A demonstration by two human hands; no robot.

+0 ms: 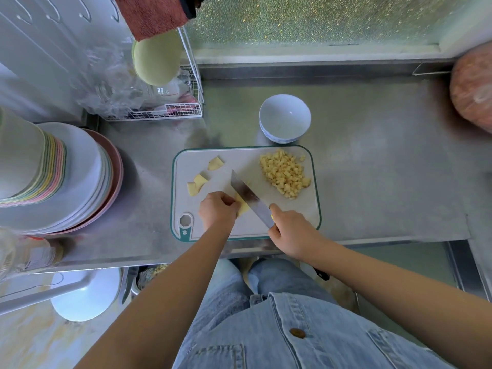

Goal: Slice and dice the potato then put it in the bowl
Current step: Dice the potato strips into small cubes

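- Potato piece (242, 207): pale yellow, lying on the board (303, 209) just toward 6 o'clock from its centre, partly hidden under the fingers and the blade.
- Left hand (218, 211): at 7 o'clock from the board's centre, fingers curled down onto the potato piece and pinning it from its left side.
- Knife (250, 197): broad steel blade lying diagonally, tip toward 11 o'clock and handle toward 5 o'clock; it rests against the right side of the potato piece, beside the left fingertips.
- Right hand (290, 230): at 5 o'clock, closed round the knife's handle, of which only a small yellow part shows; the index finger lies along the blade's back.
- Dice (285, 173): a heap of small yellow cubes at 2 o'clock on the board, well apart from the blade.
- Slices (197, 183): three uncut pieces, two touching at 9 o'clock and one alone at 11 o'clock.
- Bowl (285, 118): white, upright on the counter (372, 169), just beyond the board's far edge at 1 o'clock.
- Plates (80, 177): a tall stack on the counter at 9 o'clock, off the board.
- Rack (165, 110): white wire, at 11 o'clock, holding clear plastic.
- Cloth (151, 14): red, hanging above the rack.
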